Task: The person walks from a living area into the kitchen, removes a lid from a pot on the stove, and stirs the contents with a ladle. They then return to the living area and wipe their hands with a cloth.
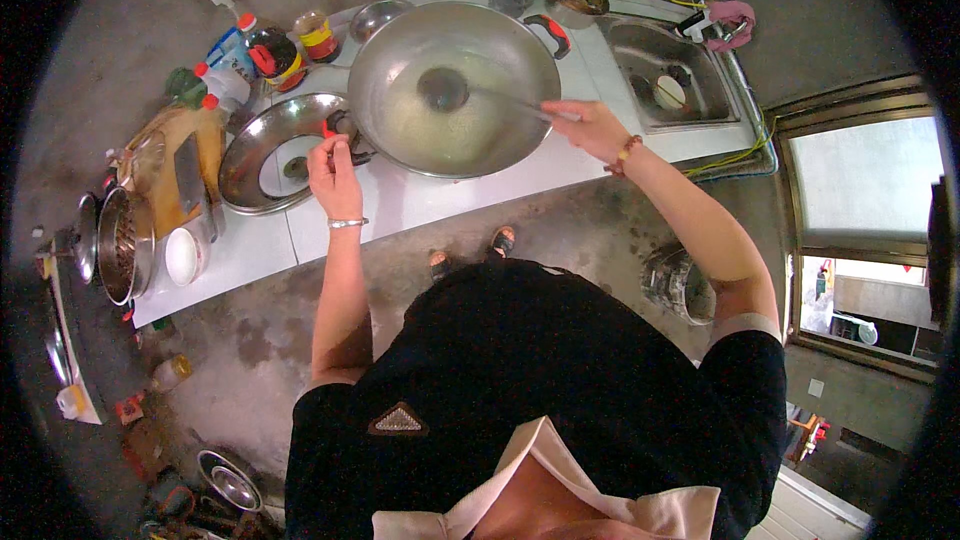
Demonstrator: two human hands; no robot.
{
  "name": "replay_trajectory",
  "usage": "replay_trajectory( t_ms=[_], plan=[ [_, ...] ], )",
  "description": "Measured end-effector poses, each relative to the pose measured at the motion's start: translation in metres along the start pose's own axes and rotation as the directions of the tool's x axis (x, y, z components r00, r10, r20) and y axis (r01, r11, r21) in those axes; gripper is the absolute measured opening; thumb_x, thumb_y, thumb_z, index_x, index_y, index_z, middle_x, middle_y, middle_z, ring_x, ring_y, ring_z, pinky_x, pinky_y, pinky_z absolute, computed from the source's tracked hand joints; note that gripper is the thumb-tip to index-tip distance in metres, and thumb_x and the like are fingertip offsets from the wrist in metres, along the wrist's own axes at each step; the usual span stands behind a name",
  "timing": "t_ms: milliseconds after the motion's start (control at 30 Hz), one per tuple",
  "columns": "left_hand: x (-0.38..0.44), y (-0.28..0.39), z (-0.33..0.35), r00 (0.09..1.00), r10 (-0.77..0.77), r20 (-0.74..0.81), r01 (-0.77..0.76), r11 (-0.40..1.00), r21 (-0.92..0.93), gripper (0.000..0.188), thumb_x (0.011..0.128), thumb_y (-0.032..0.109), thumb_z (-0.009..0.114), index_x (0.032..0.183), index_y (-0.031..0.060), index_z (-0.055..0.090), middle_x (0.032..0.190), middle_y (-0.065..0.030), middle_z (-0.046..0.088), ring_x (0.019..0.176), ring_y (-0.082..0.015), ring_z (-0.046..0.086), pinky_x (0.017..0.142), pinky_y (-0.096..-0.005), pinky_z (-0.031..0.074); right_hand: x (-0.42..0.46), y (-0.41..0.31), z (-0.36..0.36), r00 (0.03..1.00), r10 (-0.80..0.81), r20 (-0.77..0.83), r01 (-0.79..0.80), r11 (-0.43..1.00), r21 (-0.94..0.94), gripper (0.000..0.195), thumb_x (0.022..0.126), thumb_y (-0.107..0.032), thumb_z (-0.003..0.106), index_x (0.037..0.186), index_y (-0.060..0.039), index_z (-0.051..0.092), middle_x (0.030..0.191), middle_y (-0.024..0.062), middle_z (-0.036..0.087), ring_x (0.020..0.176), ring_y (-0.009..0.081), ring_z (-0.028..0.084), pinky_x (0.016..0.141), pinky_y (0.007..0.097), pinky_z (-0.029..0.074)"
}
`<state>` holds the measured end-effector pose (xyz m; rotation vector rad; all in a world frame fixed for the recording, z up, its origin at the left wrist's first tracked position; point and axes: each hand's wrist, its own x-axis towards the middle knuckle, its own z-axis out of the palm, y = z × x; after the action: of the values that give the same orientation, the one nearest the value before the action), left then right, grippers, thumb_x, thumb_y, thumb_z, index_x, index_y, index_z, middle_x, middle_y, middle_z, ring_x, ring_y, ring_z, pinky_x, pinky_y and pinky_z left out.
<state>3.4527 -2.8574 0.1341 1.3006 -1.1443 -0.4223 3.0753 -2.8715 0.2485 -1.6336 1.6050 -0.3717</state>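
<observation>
A large steel wok (397, 45) stands on the white counter and holds a cloudy, yellowish liquid (450, 135). My right hand (589, 127) grips the handle of a metal ladle (510, 101) at the wok's right rim. The ladle's round bowl (442, 89) lies near the middle of the wok. My left hand (335, 176) is by the wok's red and black left handle (335, 124), its fingers curled. Whether it holds anything is unclear. Beneath and left of that hand lies a wide steel lid (241, 169) with a glass centre.
Sauce bottles (274, 56) stand behind the lid. Farther left are a wooden board (169, 142) with a cleaver (189, 169), a white bowl (182, 256) and a steel pot (142, 240). A sink (637, 52) is set into the counter at right. A bucket (675, 281) stands on the floor.
</observation>
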Motion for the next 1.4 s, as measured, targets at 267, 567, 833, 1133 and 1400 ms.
replay_trajectory(
  t_ms=[267,567,833,1133,1400],
  plan=[
    [0.0,-0.002,-0.001,0.998,-0.055,0.026,0.054,0.997,0.048,0.014,0.093,0.015,0.059,0.097,0.0041,0.067,0.088,0.0011,0.059,0.072,-0.0071,0.048,0.066,-0.0227,0.041,0.033,0.01,0.01,0.991,-0.018,-0.13,-0.011,0.976,-0.218,0.039,0.09,-0.027,0.054,0.127,-0.0127,0.056,0.086,0.0141,0.067,0.068,0.0284,0.062,0.06,0.0398,0.048],
    [-0.002,0.005,-0.001,1.0,-0.021,0.017,0.02,0.996,0.085,0.013,0.093,0.013,0.059,0.097,0.0048,0.067,0.088,0.0005,0.059,0.071,-0.0078,0.048,0.066,-0.0235,0.041,-0.014,-0.008,0.004,0.893,0.208,0.4,-0.43,0.661,0.616,0.037,0.093,-0.023,0.058,0.128,-0.0118,0.053,0.07,-0.0031,0.046,0.049,0.0025,0.034,0.04,0.0185,0.021],
    [0.0,0.003,-0.001,1.0,-0.026,0.006,0.026,0.999,0.035,0.01,0.091,0.012,0.059,0.094,0.0046,0.067,0.085,-0.0013,0.056,0.071,-0.0109,0.047,0.066,-0.0255,0.041,-0.038,-0.032,-0.01,0.987,0.121,0.104,-0.158,0.832,0.532,0.035,0.095,-0.02,0.056,0.129,-0.0135,0.055,0.07,-0.004,0.046,0.054,0.0028,0.038,0.041,0.0198,0.024],
    [0.0,-0.002,-0.002,1.0,0.015,0.014,-0.016,0.999,0.036,0.014,0.093,0.013,0.058,0.094,0.0028,0.067,0.089,-0.002,0.06,0.077,-0.0105,0.052,0.071,-0.0252,0.042,-0.026,-0.024,0.004,0.921,-0.314,-0.231,0.259,0.935,-0.241,0.036,0.093,-0.016,0.053,0.128,-0.0162,0.054,0.078,0.0128,0.066,0.066,0.0292,0.063,0.059,0.0412,0.048],
    [0.001,0.006,-0.001,1.0,0.029,0.005,-0.03,0.999,0.027,0.011,0.091,0.011,0.059,0.091,0.0035,0.067,0.082,-0.0015,0.054,0.068,-0.0107,0.045,0.063,-0.0263,0.039,-0.023,-0.024,-0.016,0.984,-0.156,-0.084,0.051,0.705,-0.707,0.036,0.093,-0.022,0.045,0.129,-0.0183,0.052,0.089,0.0183,0.068,0.079,0.0372,0.066,0.069,0.0487,0.051]
  ],
)
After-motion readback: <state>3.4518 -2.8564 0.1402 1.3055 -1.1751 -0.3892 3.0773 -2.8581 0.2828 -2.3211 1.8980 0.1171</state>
